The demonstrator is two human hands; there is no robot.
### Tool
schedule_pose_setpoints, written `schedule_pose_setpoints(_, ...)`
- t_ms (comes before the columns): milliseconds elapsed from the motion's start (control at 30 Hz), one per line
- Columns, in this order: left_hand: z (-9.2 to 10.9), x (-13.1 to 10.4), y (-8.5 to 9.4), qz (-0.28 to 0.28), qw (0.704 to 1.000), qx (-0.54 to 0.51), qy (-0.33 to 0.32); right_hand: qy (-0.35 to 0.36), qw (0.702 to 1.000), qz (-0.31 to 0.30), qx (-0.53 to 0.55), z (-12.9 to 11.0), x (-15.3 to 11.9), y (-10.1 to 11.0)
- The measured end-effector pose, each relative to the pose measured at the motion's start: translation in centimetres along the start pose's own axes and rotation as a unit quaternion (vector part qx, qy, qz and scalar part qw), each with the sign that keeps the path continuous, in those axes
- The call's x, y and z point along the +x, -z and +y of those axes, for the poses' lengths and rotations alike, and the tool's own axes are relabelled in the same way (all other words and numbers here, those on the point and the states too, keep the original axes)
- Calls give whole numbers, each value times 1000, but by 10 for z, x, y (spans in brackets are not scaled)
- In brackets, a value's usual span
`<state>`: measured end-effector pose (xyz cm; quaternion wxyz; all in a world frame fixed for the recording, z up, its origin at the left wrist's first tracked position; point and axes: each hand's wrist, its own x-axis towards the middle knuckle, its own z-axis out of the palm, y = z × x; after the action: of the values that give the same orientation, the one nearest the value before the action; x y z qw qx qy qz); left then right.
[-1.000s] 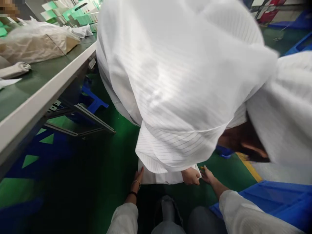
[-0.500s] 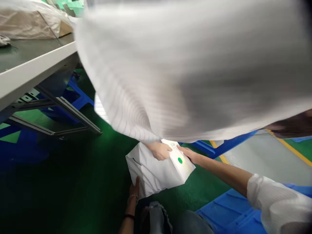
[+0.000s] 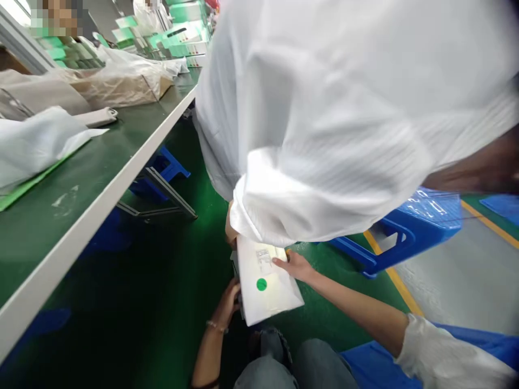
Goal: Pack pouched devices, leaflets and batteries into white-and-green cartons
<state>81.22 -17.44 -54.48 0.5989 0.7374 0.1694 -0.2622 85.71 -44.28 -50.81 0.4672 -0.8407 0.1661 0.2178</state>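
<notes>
White package [image 3: 271,305] has swung round since half a second ago: green-dot face now up toward the wearer, so the labelled side is presented. It's between the wearer's hands, above the green floor [image 3: 211,194]. Right hand [image 3: 298,266] grips its right edge, thumb on top. Left hand [image 3: 230,302] is against the left side, fingers partly hidden; can't tell if gripping. Co-worker's hand [image 3: 230,224] now at the far-left corner. Printed label [image 3: 264,260] illegible; green dot [image 3: 261,284] below it. No brand readable.

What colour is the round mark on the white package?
The round mark is green; clearest in the head view.
</notes>
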Motion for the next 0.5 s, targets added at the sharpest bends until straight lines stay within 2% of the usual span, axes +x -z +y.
schedule_pose_setpoints(67,9,-25,7,7,1000,-8,-26,2,1000,-11,-4,-15,-4,-11)
schedule_pose_setpoints(133,19,-37,9,21,999,-14,-48,-4,1000,-19,-1,-26,-15,-19)
schedule_pose_setpoints(233,38,-36,0,23,997,-41,-57,-11,999,-34,27,-33,-37,-21)
schedule_pose_setpoints(333,49,-27,-17,25,996,-69,-57,-10,996,-46,72,-28,-49,-13)
schedule_pose_setpoints(400,47,-22,-23,25,996,-75,-49,-11,993,-48,105,-19,-48,-2)
schedule_pose_setpoints(500,29,-12,-16,34,998,-58,-6,-17,987,-57,151,0,-37,13)
